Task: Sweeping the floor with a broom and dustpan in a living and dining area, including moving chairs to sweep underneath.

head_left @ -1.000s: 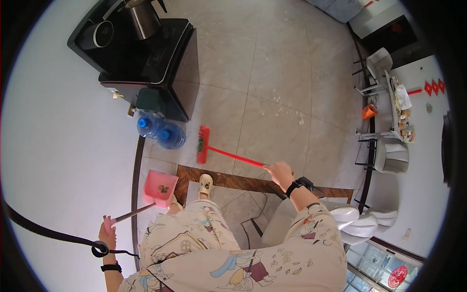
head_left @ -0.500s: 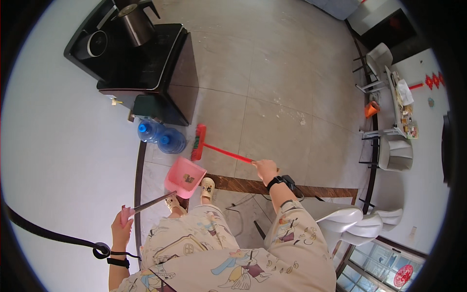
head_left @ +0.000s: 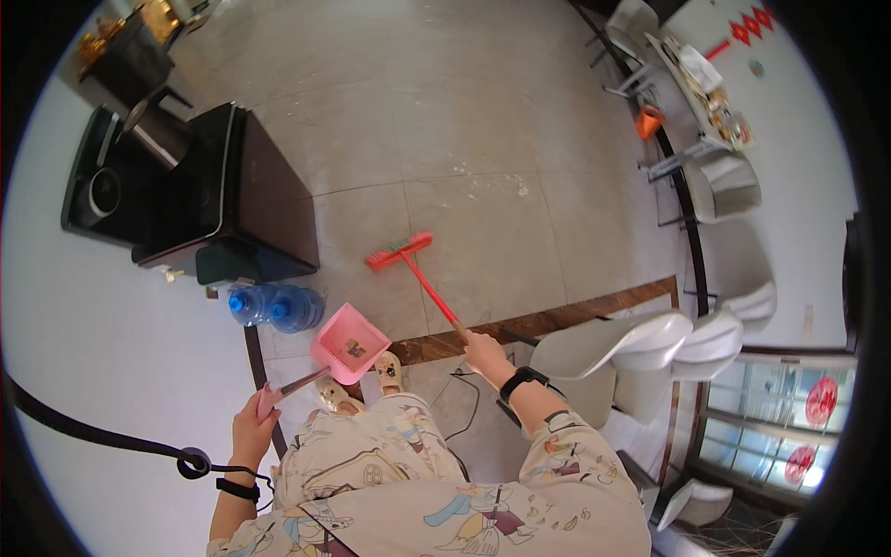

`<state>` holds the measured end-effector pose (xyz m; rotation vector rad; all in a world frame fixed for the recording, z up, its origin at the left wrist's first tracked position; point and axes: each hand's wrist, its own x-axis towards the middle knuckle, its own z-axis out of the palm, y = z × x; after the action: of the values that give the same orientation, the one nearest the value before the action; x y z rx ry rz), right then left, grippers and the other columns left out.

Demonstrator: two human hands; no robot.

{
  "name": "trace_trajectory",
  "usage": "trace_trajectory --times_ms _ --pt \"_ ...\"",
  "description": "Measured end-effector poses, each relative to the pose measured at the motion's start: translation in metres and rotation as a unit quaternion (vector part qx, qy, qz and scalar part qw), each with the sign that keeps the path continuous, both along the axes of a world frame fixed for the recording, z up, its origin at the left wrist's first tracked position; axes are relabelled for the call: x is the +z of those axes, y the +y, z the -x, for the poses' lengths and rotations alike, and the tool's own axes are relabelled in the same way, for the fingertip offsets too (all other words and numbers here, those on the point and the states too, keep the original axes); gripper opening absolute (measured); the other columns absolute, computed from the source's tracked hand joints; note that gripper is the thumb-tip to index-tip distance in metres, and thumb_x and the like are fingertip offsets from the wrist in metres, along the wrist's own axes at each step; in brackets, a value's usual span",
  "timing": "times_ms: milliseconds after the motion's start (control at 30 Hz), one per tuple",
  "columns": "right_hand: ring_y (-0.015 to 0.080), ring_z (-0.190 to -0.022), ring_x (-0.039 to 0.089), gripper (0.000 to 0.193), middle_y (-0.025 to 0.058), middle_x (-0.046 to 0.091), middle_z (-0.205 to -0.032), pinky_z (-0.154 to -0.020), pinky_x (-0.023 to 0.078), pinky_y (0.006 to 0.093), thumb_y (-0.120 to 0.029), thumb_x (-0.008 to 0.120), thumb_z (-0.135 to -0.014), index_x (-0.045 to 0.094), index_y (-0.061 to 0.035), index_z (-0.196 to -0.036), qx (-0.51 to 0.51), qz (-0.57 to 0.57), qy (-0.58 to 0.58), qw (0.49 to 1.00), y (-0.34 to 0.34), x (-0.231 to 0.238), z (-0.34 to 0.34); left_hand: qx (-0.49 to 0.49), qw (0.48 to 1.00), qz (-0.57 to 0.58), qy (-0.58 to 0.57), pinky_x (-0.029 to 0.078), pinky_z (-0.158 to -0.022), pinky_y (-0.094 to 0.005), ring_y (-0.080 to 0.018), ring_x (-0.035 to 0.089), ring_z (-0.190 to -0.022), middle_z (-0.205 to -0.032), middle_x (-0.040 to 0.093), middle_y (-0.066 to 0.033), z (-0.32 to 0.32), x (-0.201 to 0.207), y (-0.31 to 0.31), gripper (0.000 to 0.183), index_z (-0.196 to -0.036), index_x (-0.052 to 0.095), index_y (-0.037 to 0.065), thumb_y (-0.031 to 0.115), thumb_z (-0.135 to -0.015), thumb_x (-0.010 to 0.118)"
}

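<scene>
My left hand is closed round the handle of a pink dustpan, whose pan hangs just in front of my shoes. A small brownish patch shows inside the pan; I cannot tell what it is. In my right hand is the handle of a red broom. The broom's head, with red and green bristles, is out on the floor ahead, beyond the dustpan and apart from it. Pale crumbs are scattered on the tiles farther off.
Two blue water bottles stand left of the dustpan, beside a dark cabinet bearing a kettle. White chairs are at my right. Along the right wall are a cluttered table and an orange bin. A black cable lies near my feet.
The broom head has moved away from beside the bottles and dustpan, forward and right, and has turned. My view has swung to the right. Both hands keep their grip.
</scene>
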<state>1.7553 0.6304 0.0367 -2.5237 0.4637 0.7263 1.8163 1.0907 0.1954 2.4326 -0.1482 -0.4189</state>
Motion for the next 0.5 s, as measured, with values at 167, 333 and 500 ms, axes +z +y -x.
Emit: trace_trajectory --times_ms 167,333,500 --pt "0.0315 -0.073 0.066 0.023 0.0159 0.066 -0.078 -0.062 0.053 0.0425 -0.012 0.052 -0.084 0.063 -0.0099 -0.104 0.010 0.040 -0.054 0.998 0.024 -0.002 0.001 0.011 0.996 -0.030 0.087 0.048 -0.064 -0.0310 -0.0229 0.061 -0.070 -0.087 0.067 -0.0126 -0.051 0.009 -0.024 0.042 -0.116 0.057 0.003 0.011 -0.076 0.066" --pt "0.0248 -0.070 0.067 0.036 0.0079 0.067 -0.075 -0.059 0.052 0.0365 -0.013 0.056 -0.081 0.062 -0.0261 -0.114 0.059 0.178 -0.027 0.982 0.005 -0.010 -0.010 -0.021 0.996 -0.043 0.081 0.049 -0.065 -0.0328 -0.0265 0.065 -0.072 -0.086 0.067 -0.0163 -0.100 0.019 -0.036 0.039 -0.113 0.059 0.004 0.014 -0.076 0.066" --pt "0.0224 -0.071 0.067 0.028 0.0062 0.067 -0.076 -0.059 0.053 0.0367 -0.015 0.053 -0.084 0.066 -0.0273 -0.106 0.027 0.228 -0.032 0.973 -0.018 0.017 0.012 -0.075 0.994 -0.005 0.075 0.049 -0.070 -0.0345 -0.0303 0.065 -0.080 -0.091 0.067 -0.0164 -0.149 0.016 -0.031 0.041 -0.116 0.058 0.006 0.014 -0.077 0.066"
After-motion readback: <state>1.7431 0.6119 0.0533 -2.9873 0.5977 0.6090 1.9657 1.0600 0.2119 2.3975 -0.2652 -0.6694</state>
